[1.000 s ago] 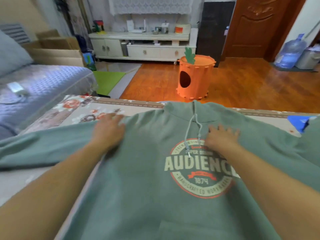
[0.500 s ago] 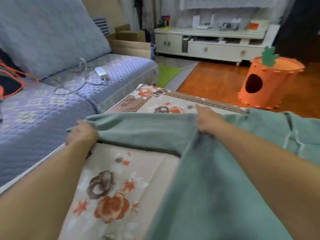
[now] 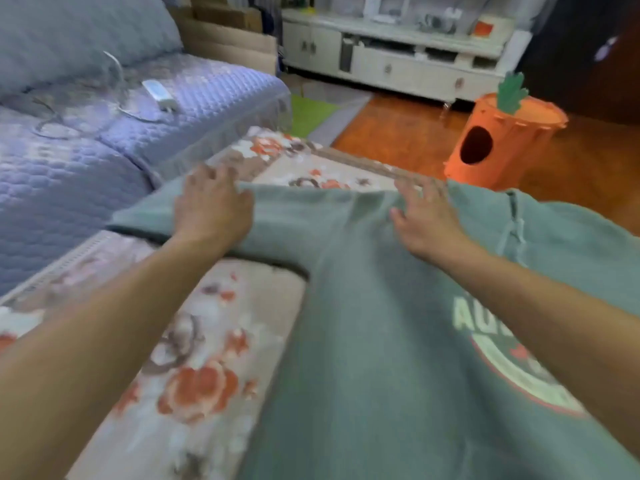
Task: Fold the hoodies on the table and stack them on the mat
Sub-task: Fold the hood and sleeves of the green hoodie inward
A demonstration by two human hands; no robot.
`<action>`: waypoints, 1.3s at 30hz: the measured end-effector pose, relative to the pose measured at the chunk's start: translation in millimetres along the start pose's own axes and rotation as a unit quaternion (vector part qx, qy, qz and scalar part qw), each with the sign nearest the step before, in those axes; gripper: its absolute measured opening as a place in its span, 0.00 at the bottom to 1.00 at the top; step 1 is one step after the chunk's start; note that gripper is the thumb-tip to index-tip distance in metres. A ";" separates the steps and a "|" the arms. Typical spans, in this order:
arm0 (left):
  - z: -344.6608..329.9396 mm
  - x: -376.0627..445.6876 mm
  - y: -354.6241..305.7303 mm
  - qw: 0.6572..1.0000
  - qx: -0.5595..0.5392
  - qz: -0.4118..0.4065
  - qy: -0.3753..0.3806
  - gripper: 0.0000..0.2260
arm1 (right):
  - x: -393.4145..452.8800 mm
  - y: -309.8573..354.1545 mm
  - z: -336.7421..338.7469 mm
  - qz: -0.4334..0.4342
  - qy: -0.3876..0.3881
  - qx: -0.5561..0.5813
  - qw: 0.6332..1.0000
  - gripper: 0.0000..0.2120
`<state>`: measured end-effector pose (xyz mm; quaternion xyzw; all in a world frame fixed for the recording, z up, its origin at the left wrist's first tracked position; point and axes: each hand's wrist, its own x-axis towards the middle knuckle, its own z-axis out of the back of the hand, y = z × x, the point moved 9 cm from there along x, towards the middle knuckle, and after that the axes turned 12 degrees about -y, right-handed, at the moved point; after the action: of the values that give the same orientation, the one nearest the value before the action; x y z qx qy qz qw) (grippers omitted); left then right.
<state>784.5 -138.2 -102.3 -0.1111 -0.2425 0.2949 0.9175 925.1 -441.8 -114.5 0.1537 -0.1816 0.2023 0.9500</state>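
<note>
A green hoodie (image 3: pixel 381 341) lies spread on a floral-covered table (image 3: pixel 194 358), its sleeve (image 3: pixel 277 220) reaching toward the table's left edge beside a blue sofa (image 3: pixel 86 150). The left hand (image 3: pixel 211 209) rests flat on the sleeve, fingers spread; the right hand (image 3: pixel 426 216) lies open near the shoulder. Bare tabletop shows beyond and below the sleeve. The chest print is partly covered by the right forearm; motion blur softens detail.

Both hands (image 3: pixel 212 211) (image 3: pixel 424 216) flat, fingers spread

Soft, even indoor light; strong motion blur throughout, wide-angle bending at edges.
</note>
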 end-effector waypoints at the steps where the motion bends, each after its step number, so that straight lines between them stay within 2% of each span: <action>1: 1.7 -32.9 -38.4 0.997 -0.037 -0.036 0.051 0.20 | -19.5 -25.7 12.6 -0.001 0.002 -0.049 0.999 0.26; 3: -4.2 -106.5 -83.4 0.984 -0.007 -0.113 0.137 0.18 | -66.1 -89.7 35.1 -0.043 0.027 -0.123 0.991 0.29; 6: 7.0 -191.8 -89.2 0.961 0.120 -0.224 0.110 0.15 | -137.3 -173.3 69.8 -0.128 0.076 -0.183 0.972 0.34; 8: 18.7 -216.8 -67.8 0.963 0.149 -0.205 0.093 0.16 | -172.8 -208.3 85.0 -0.184 0.107 -0.176 0.961 0.31; 11: 37.3 -245.4 -50.5 0.970 0.176 -0.151 0.079 0.18 | -207.3 -233.4 98.7 -0.207 0.111 -0.167 0.958 0.28; 14: 49.7 -277.6 -53.9 0.969 0.170 -0.153 0.090 0.18 | -227.1 -246.5 113.3 -0.214 0.103 -0.165 0.957 0.29; 17: 57.3 -263.5 -38.4 0.959 0.183 -0.206 0.061 0.18 | -241.4 -260.0 125.1 -0.227 0.117 -0.168 0.952 0.30; 19: 59.1 -250.8 -22.2 0.961 0.173 -0.201 0.079 0.15 | -253.3 -268.8 130.3 -0.238 0.139 -0.163 0.947 0.31; 21: 59.7 -248.4 -17.6 0.951 0.225 -0.191 0.089 0.19 | -267.9 -277.8 129.9 -0.248 0.175 -0.160 0.939 0.33; 23: 62.5 -245.1 -39.5 0.934 0.287 -0.198 0.077 0.25 | -274.9 -283.0 132.2 -0.264 0.185 -0.150 0.934 0.35; 24: 60.6 -242.8 -63.2 0.934 0.270 -0.222 0.072 0.27 | -273.5 -282.8 136.8 -0.267 0.167 -0.146 0.938 0.35; 26: 51.2 -238.7 -130.9 0.942 0.156 -0.288 0.074 0.30 | -263.9 -284.0 148.5 -0.259 0.102 -0.149 0.949 0.33; 27: 44.7 -236.4 -167.7 0.943 0.090 -0.309 0.084 0.30 | -260.4 -286.7 150.4 -0.254 0.095 -0.154 0.950 0.33; 30: 4.5 -228.2 -258.3 0.934 -0.019 -0.323 0.155 0.26 | -264.6 -307.1 139.2 -0.296 0.177 -0.162 0.924 0.32; 33: -54.9 -199.6 -303.6 0.923 -0.009 -0.335 0.191 0.27 | -242.5 -335.2 148.8 -0.363 0.192 -0.221 0.885 0.29; 35: -87.8 -164.6 -318.6 0.924 0.012 -0.339 0.176 0.28 | -215.0 -344.3 153.5 -0.375 0.224 -0.272 0.858 0.27; 36: -101.1 -148.2 -323.0 0.927 0.016 -0.334 0.168 0.28 | -195.5 -345.2 151.3 -0.363 0.228 -0.288 0.856 0.27; 39: -137.9 -126.2 -325.1 0.926 0.016 -0.336 0.174 0.29 | -110.7 -330.4 129.3 -0.279 0.159 -0.250 0.914 0.24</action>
<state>924.0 -482.1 -155.7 -0.0576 -0.0976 -0.0506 0.9923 939.5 -813.1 -117.2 -0.0784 -0.0227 -0.1013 0.9915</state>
